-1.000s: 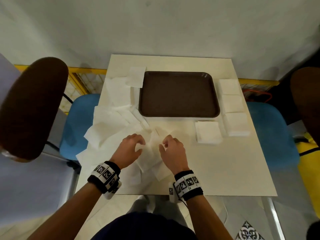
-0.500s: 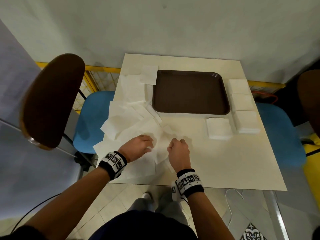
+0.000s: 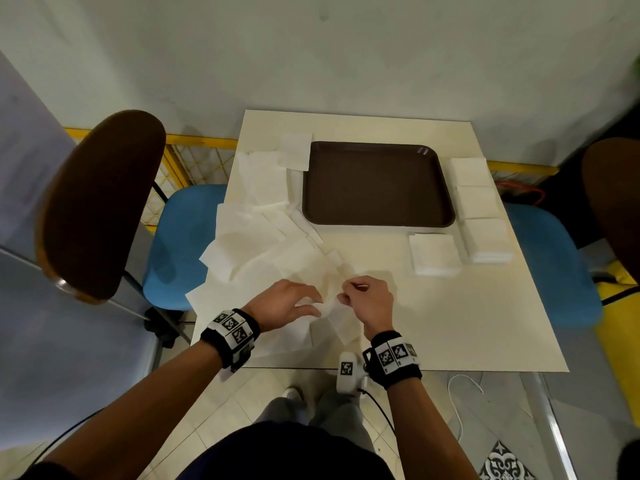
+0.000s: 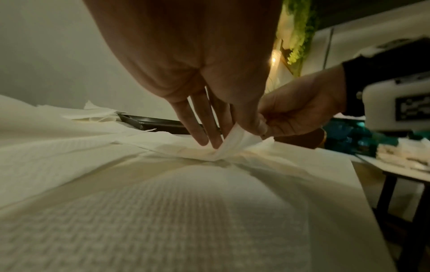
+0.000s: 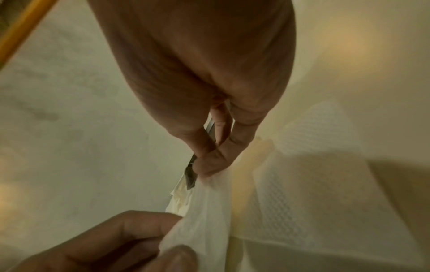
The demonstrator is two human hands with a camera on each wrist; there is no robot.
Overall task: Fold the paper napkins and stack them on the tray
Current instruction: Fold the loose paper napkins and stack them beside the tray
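A heap of loose white paper napkins (image 3: pixel 256 251) covers the table's left side. At the near edge of the heap my left hand (image 3: pixel 289 304) and my right hand (image 3: pixel 367 301) both pinch the edge of one napkin (image 4: pixel 232 145), lifting it a little off the pile. The same napkin (image 5: pixel 204 217) hangs between my right fingertips and my left thumb in the right wrist view. The brown tray (image 3: pixel 377 183) lies at the back middle with nothing on it. Folded napkin stacks (image 3: pixel 434 252) sit to its right.
The cream table (image 3: pixel 467 323) stands against a pale wall. More folded stacks (image 3: pixel 485 237) line the right edge. Blue chair seats flank it on the left (image 3: pixel 180 244) and right (image 3: pixel 550 265), and a brown chair back (image 3: pixel 100 202) rises at the left.
Both hands slid slightly toward me along the pile and now pinch the napkin's edge between them. The head camera shifted, so the table sits further right in view.
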